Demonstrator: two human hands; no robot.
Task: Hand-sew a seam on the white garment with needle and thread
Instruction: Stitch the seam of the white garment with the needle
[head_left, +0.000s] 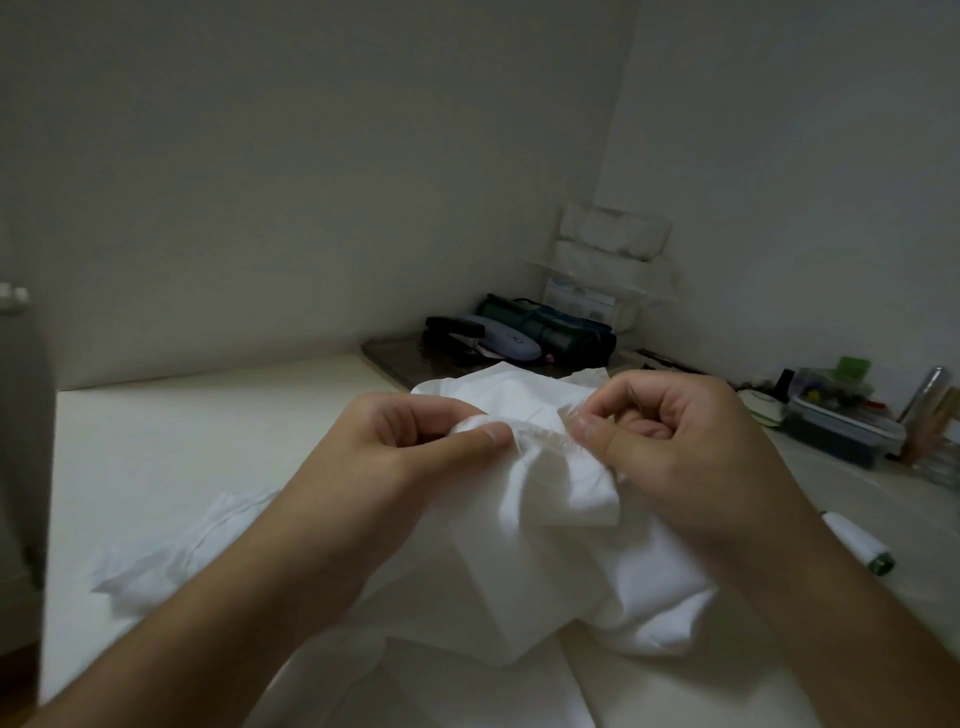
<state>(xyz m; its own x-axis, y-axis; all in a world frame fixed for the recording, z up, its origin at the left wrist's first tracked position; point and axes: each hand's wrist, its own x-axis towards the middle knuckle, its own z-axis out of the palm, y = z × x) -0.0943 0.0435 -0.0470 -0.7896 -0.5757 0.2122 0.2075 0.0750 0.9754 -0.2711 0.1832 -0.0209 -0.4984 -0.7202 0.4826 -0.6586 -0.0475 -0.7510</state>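
At the middle of the table, the garment lay in a loose heap, and one hemmed edge of it was lifted between the two hands. The left hand pinched the hem with thumb and curled fingers at about 9 o'clock of the raised part. The right hand pinched it at 3 o'clock, also with fingers curled and the thumb pressed on the cloth. The short piece of hem between them was held fairly straight.

A needle could not be seen; it was too small or hidden in the right fingers, and no thread was visible either. A spool lay on the table at 4 o'clock of the right hand, near but apart from the cloth. A box of small things stood at 2 o'clock.

To do this stitch well, the person probably needed to keep the hem tight but not stretched, take small even bites close to the folded edge, and pull the thread gently so the cloth did not pucker.
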